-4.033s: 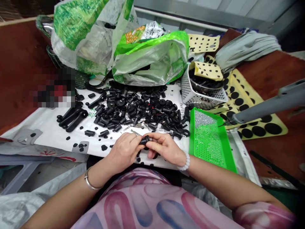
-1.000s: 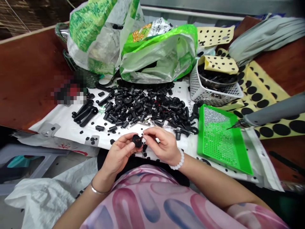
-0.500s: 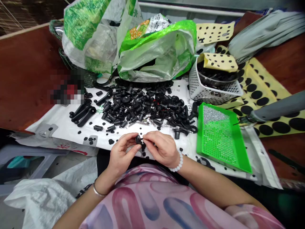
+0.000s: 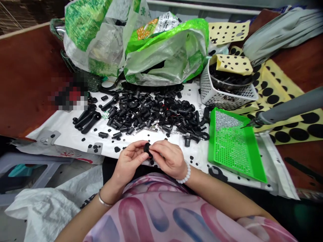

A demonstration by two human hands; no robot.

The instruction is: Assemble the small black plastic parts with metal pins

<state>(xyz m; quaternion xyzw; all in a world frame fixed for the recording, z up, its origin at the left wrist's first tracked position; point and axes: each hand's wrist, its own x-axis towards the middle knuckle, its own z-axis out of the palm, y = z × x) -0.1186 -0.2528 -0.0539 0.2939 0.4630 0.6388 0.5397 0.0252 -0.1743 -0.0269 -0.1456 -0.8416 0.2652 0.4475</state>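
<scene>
My left hand (image 4: 130,159) and my right hand (image 4: 168,158) meet at the near edge of the white sheet (image 4: 63,134). Both pinch one small round black plastic part (image 4: 146,148) between their fingertips. The left thumb and fingers hold it from the left, the right fingertips press on it from the right. Just beyond the hands lies a heap of black plastic parts (image 4: 151,112) with a few small metal pieces among them. Loose black dots lie scattered on the sheet around the hands.
A green tray (image 4: 234,144) of tiny silver pieces lies to the right. Behind it stands a white basket (image 4: 224,95) of dark parts. Yellow sheets with black discs (image 4: 285,111) and a grey tool (image 4: 290,109) are at far right. Green-and-clear plastic bags (image 4: 161,57) stand at the back.
The hands have stayed together at the sheet's near edge, turning the small black part between the fingertips; the right fingers now press closer over it. The view has shifted slightly.
</scene>
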